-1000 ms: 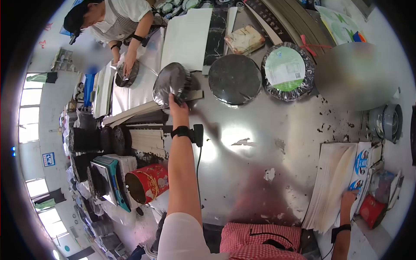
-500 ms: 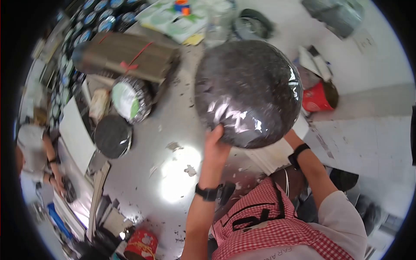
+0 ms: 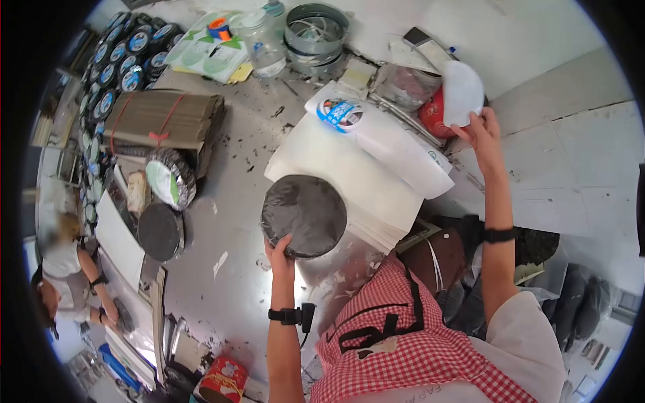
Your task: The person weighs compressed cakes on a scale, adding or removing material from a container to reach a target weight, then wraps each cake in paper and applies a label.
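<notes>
My left hand [image 3: 281, 258] grips a round dark bundle wrapped in shiny clear film [image 3: 304, 216] by its near left edge, thumb on top. The bundle is over the metal table, beside a stack of cream paper sheets [image 3: 376, 181]. Out to the right, my right hand [image 3: 484, 138] pinches the lower edge of a white rounded sheet [image 3: 463, 93]. Behind that sheet, a red container [image 3: 433, 115] is partly covered. A roll of white sheets with a blue round label [image 3: 396, 144] lies across the paper stack.
At left are a tied cardboard bundle [image 3: 158, 121], a foil-like wrapped disc [image 3: 170, 178] and a dark disc [image 3: 160, 233]. Metal rings [image 3: 316, 33] and a clear jar [image 3: 262, 50] stand at the back. Another person [image 3: 74, 269] works at far left.
The dark bundle has moved down and left, farther from the camera, with my left hand on it. My right hand has left the bundle and reached right to the white sheet.
</notes>
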A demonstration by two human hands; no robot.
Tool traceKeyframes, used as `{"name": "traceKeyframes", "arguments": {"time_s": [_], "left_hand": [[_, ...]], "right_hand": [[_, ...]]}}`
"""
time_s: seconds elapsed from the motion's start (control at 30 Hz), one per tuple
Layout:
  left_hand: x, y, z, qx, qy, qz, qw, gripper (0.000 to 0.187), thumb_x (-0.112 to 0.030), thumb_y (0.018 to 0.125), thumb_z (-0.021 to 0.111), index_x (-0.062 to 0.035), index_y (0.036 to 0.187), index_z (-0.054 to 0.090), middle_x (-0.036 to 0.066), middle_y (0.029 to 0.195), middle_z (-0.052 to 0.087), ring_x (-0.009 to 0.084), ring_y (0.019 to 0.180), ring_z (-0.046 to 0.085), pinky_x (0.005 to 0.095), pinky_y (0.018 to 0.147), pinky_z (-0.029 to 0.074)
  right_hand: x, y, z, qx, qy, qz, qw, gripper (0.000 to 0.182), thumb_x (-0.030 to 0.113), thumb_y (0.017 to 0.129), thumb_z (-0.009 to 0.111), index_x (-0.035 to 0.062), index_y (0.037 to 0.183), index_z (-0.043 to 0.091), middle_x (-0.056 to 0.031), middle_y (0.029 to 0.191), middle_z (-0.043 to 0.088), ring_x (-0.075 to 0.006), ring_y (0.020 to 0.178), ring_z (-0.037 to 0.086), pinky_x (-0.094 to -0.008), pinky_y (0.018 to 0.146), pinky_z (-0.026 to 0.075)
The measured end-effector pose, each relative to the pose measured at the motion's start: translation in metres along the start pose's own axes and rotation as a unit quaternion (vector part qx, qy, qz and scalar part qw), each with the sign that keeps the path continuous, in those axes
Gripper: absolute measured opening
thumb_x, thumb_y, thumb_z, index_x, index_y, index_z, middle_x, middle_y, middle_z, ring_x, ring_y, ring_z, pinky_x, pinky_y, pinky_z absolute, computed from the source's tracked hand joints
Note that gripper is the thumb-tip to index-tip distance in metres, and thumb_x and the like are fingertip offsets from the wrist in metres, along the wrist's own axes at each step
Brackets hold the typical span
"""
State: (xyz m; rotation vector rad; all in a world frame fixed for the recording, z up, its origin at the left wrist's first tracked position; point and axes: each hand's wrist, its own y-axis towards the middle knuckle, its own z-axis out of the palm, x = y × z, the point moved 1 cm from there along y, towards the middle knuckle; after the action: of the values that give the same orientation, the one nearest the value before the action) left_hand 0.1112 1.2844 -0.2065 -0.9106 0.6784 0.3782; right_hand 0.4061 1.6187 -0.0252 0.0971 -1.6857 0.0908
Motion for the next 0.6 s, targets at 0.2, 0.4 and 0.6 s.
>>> {"name": "traceKeyframes", "arguments": {"time_s": [0.2,0.4,0.6], "left_hand": [[-0.008,-0.031,0.011,0.076,-0.154,-0.054,0.984,0.065,0.004,0.076,0.063,-0.007,0.135,0.037,0.011,0.125,0.053,0.0281,0.113,0.055,0.0423,0.096,0.047],[-0.031,-0.067,0.009,0.071,-0.119,0.009,0.99,0.065,0.006,0.073,0.06,-0.0072,0.133,0.038,0.011,0.122,0.054,0.0255,0.109,0.057,0.0406,0.09,0.052],[-0.038,-0.092,-0.01,0.09,-0.065,0.015,0.994,0.069,0.005,0.069,0.056,-0.0041,0.135,0.036,0.013,0.123,0.054,0.0271,0.112,0.055,0.041,0.093,0.048]], "right_hand": [[-0.035,-0.148,0.111,0.287,-0.292,-0.312,0.857,0.04,0.019,0.098,0.043,0.0138,0.138,0.044,-0.0154,0.142,0.041,-0.0285,0.13,0.042,-0.0367,0.109,0.03],[-0.037,-0.192,0.154,0.402,-0.349,-0.402,0.745,0.049,0.009,0.084,0.053,0.0247,0.13,0.054,-0.0138,0.145,0.037,-0.0316,0.13,0.041,-0.0407,0.103,0.038],[-0.013,-0.202,0.177,0.504,-0.379,-0.342,0.697,0.062,0.043,0.078,0.067,0.0225,0.134,0.049,-0.0136,0.149,0.03,-0.0303,0.135,0.035,-0.0588,0.099,0.029]]}}
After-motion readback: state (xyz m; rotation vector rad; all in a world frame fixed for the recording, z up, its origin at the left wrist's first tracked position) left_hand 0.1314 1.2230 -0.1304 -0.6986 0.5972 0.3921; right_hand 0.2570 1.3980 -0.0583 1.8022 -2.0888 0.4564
